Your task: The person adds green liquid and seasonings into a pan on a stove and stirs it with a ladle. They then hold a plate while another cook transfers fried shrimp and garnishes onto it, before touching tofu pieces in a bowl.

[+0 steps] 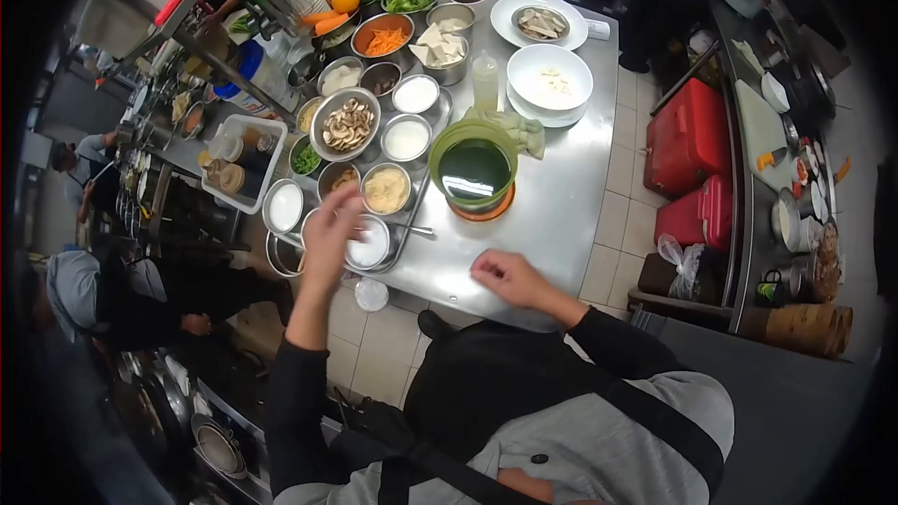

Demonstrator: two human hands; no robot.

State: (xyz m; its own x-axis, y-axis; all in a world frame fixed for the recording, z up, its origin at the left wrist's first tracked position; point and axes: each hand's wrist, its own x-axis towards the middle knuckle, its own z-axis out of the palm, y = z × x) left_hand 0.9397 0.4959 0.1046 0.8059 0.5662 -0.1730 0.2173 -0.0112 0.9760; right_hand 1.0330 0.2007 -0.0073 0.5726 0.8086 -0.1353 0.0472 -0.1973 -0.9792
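My left hand (pixel 332 236) hovers over the near edge of the ingredient bowls with its fingers apart and nothing in it. Beneath it stands a steel bowl of white powder (pixel 370 243); a bowl of pale yellow chopped paste (pixel 386 189) sits just behind. Low over the steel table's front edge, my right hand (pixel 510 279) is loosely curled, and I see nothing in its fingers. A green tub of dark liquid (pixel 473 165) stands beyond my right hand, on an orange base (pixel 484 206). Left of the tub is a steel bowl of sliced mushrooms (pixel 345 124).
Behind the tub are a squeeze bottle (pixel 485 82), a folded cloth (pixel 520 134) and a white bowl (pixel 550 78). Shredded carrot (pixel 385 41) and tofu pieces (pixel 439 45) sit in bowls farther back. A red cooler (pixel 687 137) is at right. A person (pixel 159 295) is close at left.
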